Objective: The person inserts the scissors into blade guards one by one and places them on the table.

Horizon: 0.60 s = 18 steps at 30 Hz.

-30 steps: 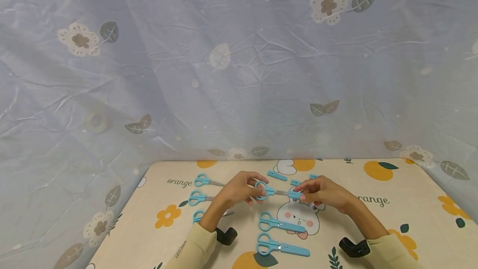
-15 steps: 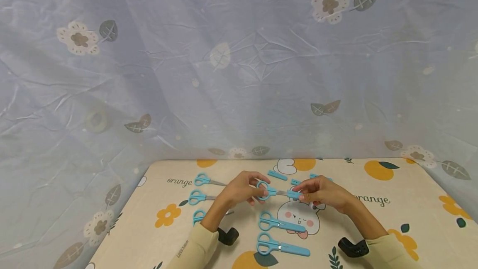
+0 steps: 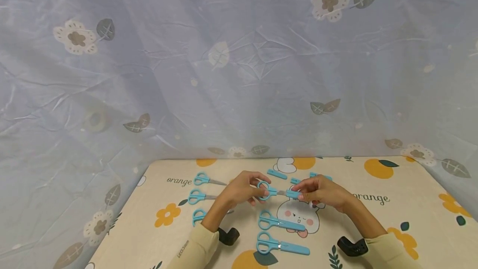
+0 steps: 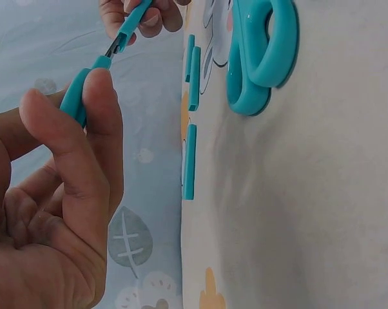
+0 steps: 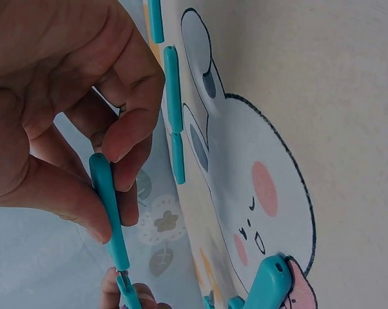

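My left hand [image 3: 240,189] pinches the light-blue handle of a pair of scissors [image 3: 273,192], held above the table with the blades pointing right. On the other side, my right hand [image 3: 324,192] grips a light-blue blade cover [image 3: 293,194] between thumb and fingers. The blade tips sit inside this cover, and a short stretch of metal shows between cover and handle. In the right wrist view the cover [image 5: 110,209] lines up with the scissors. The left wrist view shows thumb and fingers on the handle [image 4: 76,100].
Two covered scissors [image 3: 281,222] [image 3: 282,247] lie in front of the hands. Several bare-bladed scissors [image 3: 202,179] [image 3: 196,196] [image 3: 198,216] lie left, one partly behind the left forearm. Loose covers [image 3: 277,174] [image 3: 295,181] [image 3: 315,175] lie behind the hands. A curtain [image 3: 239,74] rises at the back.
The cover has slid left along the blades, so less metal shows. The left hand and scissors have shifted slightly right.
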Motion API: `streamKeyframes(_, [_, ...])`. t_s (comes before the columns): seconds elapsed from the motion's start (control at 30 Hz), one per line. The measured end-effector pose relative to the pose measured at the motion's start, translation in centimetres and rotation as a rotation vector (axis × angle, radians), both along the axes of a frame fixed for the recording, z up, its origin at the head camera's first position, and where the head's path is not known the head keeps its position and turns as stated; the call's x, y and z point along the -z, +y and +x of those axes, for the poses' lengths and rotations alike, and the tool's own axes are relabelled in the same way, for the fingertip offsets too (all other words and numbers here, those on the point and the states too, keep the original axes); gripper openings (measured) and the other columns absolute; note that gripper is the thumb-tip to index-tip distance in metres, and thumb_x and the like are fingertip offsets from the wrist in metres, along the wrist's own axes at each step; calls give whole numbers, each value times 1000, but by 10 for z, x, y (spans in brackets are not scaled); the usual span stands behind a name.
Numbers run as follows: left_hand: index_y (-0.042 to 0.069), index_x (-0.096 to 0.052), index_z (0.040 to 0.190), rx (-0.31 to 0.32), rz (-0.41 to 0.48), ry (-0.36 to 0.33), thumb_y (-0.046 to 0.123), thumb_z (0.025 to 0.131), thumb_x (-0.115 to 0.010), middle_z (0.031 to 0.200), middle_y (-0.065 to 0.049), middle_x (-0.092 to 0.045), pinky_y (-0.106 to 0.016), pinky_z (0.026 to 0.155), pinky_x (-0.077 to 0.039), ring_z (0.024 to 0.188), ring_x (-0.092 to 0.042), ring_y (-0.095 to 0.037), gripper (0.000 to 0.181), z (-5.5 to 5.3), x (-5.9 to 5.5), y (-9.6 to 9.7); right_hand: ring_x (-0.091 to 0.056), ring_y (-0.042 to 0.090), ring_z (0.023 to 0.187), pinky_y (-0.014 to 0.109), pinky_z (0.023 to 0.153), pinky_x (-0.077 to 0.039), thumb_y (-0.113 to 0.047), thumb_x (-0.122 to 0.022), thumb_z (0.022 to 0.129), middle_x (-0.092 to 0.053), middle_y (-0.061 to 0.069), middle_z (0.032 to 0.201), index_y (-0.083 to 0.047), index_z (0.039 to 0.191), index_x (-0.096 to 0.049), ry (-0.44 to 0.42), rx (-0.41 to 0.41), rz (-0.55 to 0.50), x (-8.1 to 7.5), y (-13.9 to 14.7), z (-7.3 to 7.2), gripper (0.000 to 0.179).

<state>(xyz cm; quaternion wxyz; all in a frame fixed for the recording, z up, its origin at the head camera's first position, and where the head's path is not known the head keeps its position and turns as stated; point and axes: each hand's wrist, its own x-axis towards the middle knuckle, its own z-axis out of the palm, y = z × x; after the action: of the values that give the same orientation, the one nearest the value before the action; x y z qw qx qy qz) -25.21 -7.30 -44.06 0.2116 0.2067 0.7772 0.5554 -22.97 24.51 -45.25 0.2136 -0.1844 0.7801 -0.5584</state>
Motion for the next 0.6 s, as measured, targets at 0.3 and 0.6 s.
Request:
streamKeyframes(0.3, [4,-72,131,-6,7,-4,6,100,-75,95,-9,-77,-28,53,-58,83,-81,-34,31,1,1,4,-58,17,78,29,64,-55,-17,-75,102,-72,1,93,5,134,-71,19,-1,13,1,-1,-1,39])
streamKeyframes(0.6, [4,-72,132,-10,-5,3,7,100,-76,94,-8,-77,-29,53,-59,83,-82,-33,32,2,2,5,-57,16,78,29,63,-55,-18,-76,101,-74,2,95,5,134,-71,25,12,30,2,-5,0,40])
